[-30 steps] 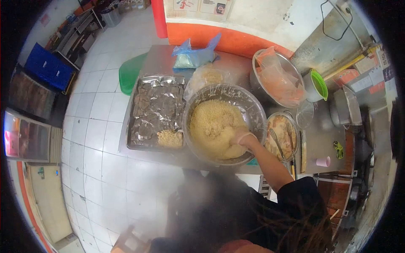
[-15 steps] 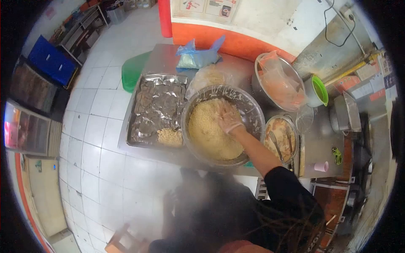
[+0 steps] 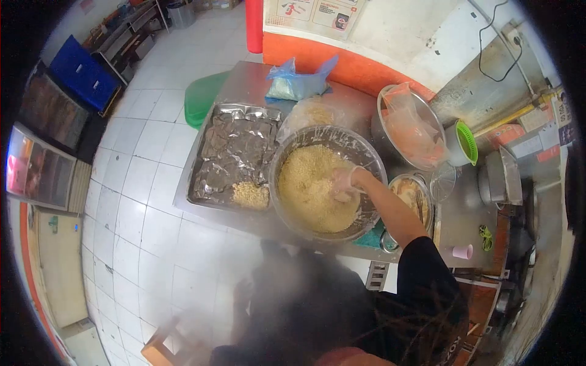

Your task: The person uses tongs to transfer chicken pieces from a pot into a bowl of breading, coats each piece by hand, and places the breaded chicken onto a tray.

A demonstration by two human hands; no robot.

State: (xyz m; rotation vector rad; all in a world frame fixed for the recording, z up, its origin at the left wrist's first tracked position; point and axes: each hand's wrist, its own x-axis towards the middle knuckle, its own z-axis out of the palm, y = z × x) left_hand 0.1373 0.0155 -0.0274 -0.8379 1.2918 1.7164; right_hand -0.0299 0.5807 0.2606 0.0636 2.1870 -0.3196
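Note:
A large metal bowl [image 3: 370, 226] holds a heap of pale yellow crumbs [image 3: 311, 207]. My right hand [image 3: 347, 185], in a clear plastic glove, is inside the bowl with its fingers curled into the crumbs. Whether anything lies beneath them is hidden. To the left of the bowl, a foil-lined tray [image 3: 235, 143] carries a crumb-coated clump [image 3: 250, 195] at its near right corner. My left hand [image 3: 243, 290] hangs low by my body, hazy and blurred, apart from the table; its fingers cannot be made out.
Behind the bowl lie a clear bag [image 3: 311, 113] and a blue bag [image 3: 296, 84]. To the right are a pan of batter [image 3: 405, 188] with a whisk, a large pot [image 3: 386, 131] with plastic in it, a green basket [image 3: 467, 143] and a pink cup [image 3: 463, 251].
My right hand has moved from lying spread on the crumbs to digging into them, slightly right and nearer. The view has shifted, so the table sits a little further right.

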